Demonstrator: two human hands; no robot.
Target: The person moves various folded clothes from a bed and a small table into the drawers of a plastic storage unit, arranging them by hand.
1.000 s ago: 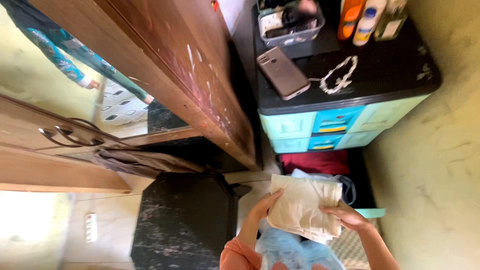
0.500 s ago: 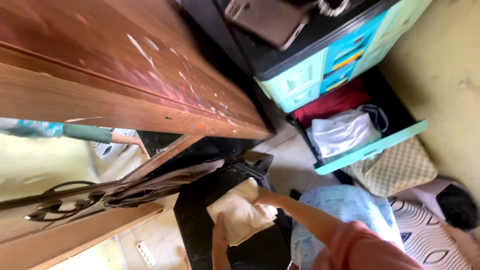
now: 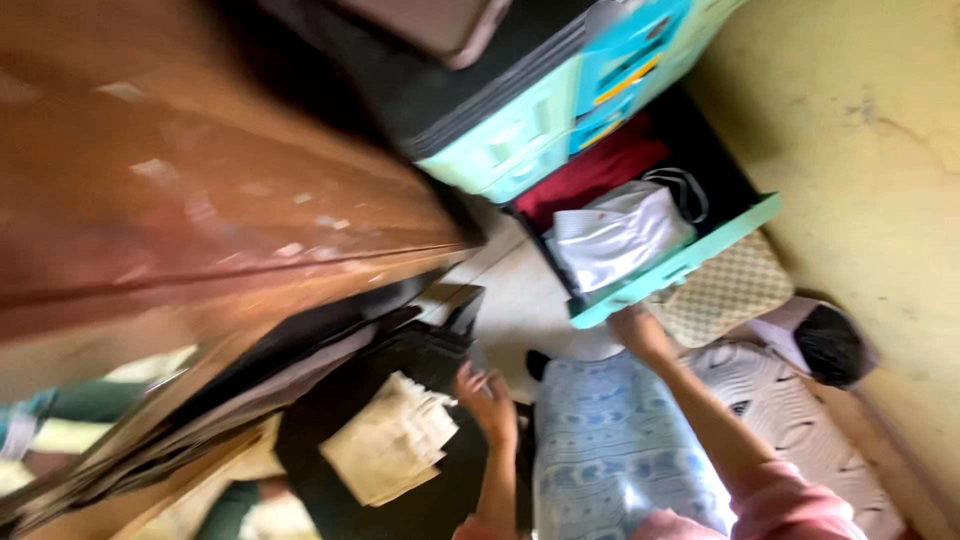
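Cloth is down: the folded cream cloth stack [image 3: 390,452] lies on the black surface [image 3: 330,415] beside the wooden wardrobe [image 3: 180,190], with neither hand gripping it. Putting it there looks done; any further sorting is left. The left hand [image 3: 487,400] hovers just beside the stack's edge, its grip loose and empty. The right hand [image 3: 632,325] reaches to the rim of the open teal drawer [image 3: 690,262], which holds white and red clothes; whether its grip is closed I cannot tell. The stack looks soft, several layers thick, edges slightly uneven, blurred by motion.
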